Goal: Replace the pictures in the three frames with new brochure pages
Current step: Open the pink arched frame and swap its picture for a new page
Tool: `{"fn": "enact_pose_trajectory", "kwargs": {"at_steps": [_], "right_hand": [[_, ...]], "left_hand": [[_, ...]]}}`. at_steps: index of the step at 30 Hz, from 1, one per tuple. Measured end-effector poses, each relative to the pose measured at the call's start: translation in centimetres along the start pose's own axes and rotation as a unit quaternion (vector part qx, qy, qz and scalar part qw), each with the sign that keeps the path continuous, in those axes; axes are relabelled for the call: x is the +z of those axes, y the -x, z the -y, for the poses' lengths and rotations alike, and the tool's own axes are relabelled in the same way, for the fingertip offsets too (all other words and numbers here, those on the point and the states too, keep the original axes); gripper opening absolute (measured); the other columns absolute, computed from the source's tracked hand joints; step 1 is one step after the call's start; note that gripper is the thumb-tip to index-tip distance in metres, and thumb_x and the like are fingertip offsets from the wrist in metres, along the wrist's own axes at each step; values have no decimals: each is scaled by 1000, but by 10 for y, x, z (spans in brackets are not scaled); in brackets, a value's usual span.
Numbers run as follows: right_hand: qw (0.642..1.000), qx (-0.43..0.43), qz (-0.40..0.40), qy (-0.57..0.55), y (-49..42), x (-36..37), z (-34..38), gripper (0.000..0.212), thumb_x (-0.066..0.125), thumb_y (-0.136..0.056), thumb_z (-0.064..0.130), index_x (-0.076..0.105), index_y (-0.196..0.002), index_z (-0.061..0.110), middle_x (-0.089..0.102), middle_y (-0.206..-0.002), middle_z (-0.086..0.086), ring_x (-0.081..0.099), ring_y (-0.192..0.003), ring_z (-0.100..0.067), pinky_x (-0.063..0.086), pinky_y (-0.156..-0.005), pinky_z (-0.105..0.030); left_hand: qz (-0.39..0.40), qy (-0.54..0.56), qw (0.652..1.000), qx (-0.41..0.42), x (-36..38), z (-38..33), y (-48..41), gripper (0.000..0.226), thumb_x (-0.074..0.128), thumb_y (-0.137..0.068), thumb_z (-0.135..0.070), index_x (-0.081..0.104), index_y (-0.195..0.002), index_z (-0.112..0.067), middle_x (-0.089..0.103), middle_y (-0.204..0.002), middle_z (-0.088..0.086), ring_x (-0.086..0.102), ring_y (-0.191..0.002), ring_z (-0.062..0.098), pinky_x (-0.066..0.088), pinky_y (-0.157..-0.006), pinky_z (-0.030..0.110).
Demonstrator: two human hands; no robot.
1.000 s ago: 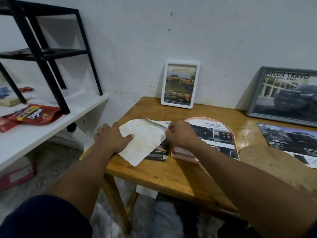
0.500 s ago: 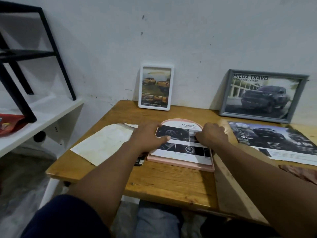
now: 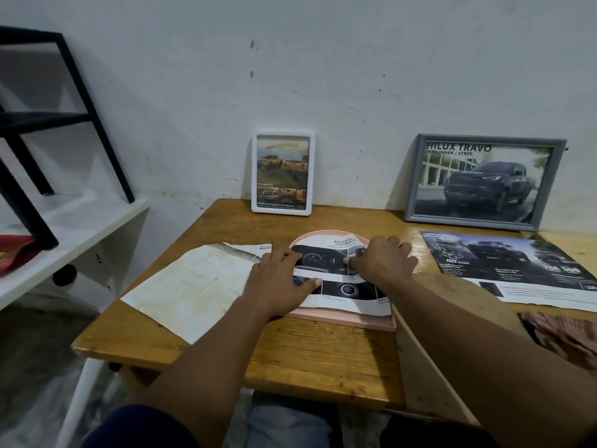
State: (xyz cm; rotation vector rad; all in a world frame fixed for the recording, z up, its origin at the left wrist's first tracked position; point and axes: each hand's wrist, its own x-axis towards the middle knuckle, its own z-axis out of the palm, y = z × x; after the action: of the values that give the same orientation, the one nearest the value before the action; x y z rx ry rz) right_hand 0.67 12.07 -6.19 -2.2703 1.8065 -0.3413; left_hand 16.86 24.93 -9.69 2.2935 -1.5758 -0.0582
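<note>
Left of the wooden table (image 3: 307, 350), a black metal rack (image 3: 29, 211) and a red packet (image 3: 13, 253) sit on a white shelf (image 3: 97, 218).

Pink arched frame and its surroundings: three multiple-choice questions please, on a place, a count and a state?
1. Where is the pink arched frame? A. flat on the wooden table B. on a shelf C. held in the air
2. How many frames lean against the wall? A. one B. two C. three
3. What do the hands do? A. hang idle B. rest on the brochure page C. hold scissors
Answers: 1 A, it lies on the table; 2 B, the white frame and grey frame; 3 B, left hand and right hand lie on the page.
</note>
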Motion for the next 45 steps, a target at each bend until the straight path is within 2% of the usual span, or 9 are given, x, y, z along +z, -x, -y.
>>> {"fn": "enact_pose_trajectory", "kwargs": {"at_steps": [9, 12, 15, 21, 24, 29, 35, 39, 45], "right_hand": [[980, -106, -105, -130, 10, -2, 3, 39, 70, -90, 29, 44, -118, 25, 64, -125, -4, 61, -110, -24, 50, -88, -44], [945, -145, -79, -283, 13, -15, 1, 34, 65, -94, 17, 45, -119, 28, 65, -125, -3, 66, -101, -15, 62, -71, -33], [914, -191, -86, -347, 16, -35, 1, 29, 61, -98, 15, 47, -119, 29, 64, -112, 5, 65, -86, -7, 58, -57, -20], [880, -197, -120, -414, 2, -77, -13, 24, 61, -98, 19, 52, -119, 28, 64, -89, -1, 67, -81, -18, 60, -65, -38], [875, -143, -132, -443, -17, -98, -39, 22, 64, -97, 17, 54, -114, 28, 67, -94, -7, 68, -85, -18, 60, -68, -32], [916, -90, -141, -364, -55, -121, -126, 12, 63, -97, 15, 64, -107, 20, 67, -100, 0, 66, -93, -17, 60, -83, -40], [957, -41, -136, -251, -94, -131, -212, 22, 57, -97, 5, 69, -113, 15, 69, -112, -10, 63, -99, -24, 56, -88, -41], [979, -24, -114, -167, -119, -118, -245, 31, 61, -94, 8, 65, -124, 17, 63, -125, -13, 57, -100, -24, 48, -81, -32], [999, -6, -34, 28, -126, -89, -274, 54, 66, -90, 46, 51, -139, 31, 42, -151, -10, 36, -136, -38, 36, -108, -53]], "left_hand": [[6, 22, 1000, -3, -3, -1, 2, 78, 53, -87, -75, 43, -150, -30, 41, -152, -5, 42, -136, 21, 43, -110, 49], [-10, 69, 997, -18, -4, -1, 1, 74, 55, -88, -72, 44, -149, -30, 45, -148, -5, 45, -132, 18, 48, -105, 46], [-43, 103, 994, -19, -10, -5, -3, 65, 55, -90, -68, 47, -144, -32, 49, -141, -6, 50, -123, 17, 52, -99, 42], [-98, 222, 970, -8, -30, -33, -22, 63, 63, -84, -69, 50, -139, -40, 58, -132, -6, 60, -116, 17, 56, -91, 43], [-108, 290, 951, -16, -35, -65, -36, 54, 76, -88, -44, 59, -137, -29, 63, -128, -3, 65, -106, 16, 60, -83, 35], [-69, 299, 951, 44, -24, -145, -62, 41, 77, -90, -22, 69, -129, -14, 70, -124, 3, 66, -106, 19, 57, -92, 35], [-42, 271, 957, 97, 32, -233, -102, 47, 76, -90, -21, 64, -135, -13, 60, -125, 0, 59, -108, 15, 42, -85, 22], [11, 275, 956, 104, 72, -261, -121, 59, 74, -91, -26, 53, -146, -19, 52, -135, -6, 55, -119, 16, 54, -99, 38], [77, 106, 983, 127, 106, -286, -130, 69, 68, -91, -49, 45, -151, -23, 41, -151, -4, 41, -136, 25, 42, -109, 46]]}}
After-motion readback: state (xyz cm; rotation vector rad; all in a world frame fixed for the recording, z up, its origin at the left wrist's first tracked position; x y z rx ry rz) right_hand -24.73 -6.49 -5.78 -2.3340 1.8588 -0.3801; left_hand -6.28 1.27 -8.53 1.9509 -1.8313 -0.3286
